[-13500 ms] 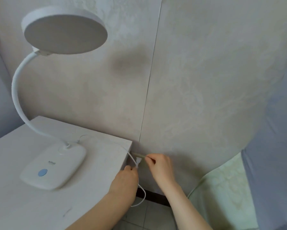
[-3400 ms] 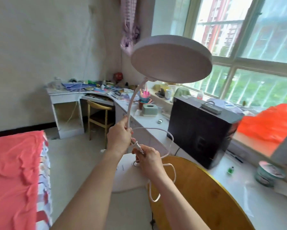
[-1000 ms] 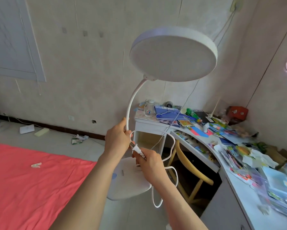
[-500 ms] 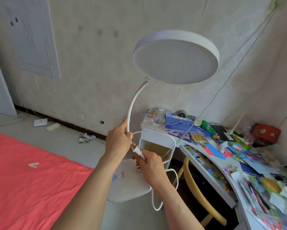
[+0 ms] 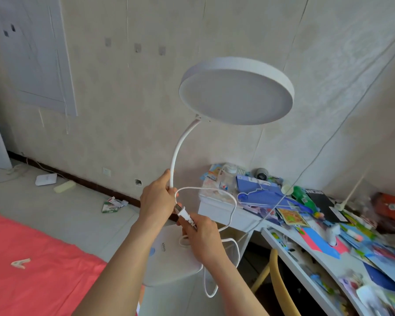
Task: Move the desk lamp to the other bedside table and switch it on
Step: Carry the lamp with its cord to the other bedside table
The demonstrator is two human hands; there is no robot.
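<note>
The white desk lamp [image 5: 235,92] hangs in the air in front of me, its round head up and unlit. My left hand [image 5: 156,199] grips the curved neck near its lower end. The flat base [image 5: 169,261] with a blue button hangs below my hands. My right hand [image 5: 202,238] holds the white plug [image 5: 184,215] and the looped cord [image 5: 232,208], which dangles under the base. No bedside table is in view.
A red bedspread [image 5: 32,265] fills the lower left. A cluttered white corner desk [image 5: 228,213] with a yellow chair [image 5: 281,288] stands at right. A beige wall with sockets [image 5: 106,171] is ahead. Boxes and litter [image 5: 111,205] lie on the tiled floor.
The view has swung left along the wall: the desk slid right, more floor and bed show. Both hands keep the same hold on the lamp and plug.
</note>
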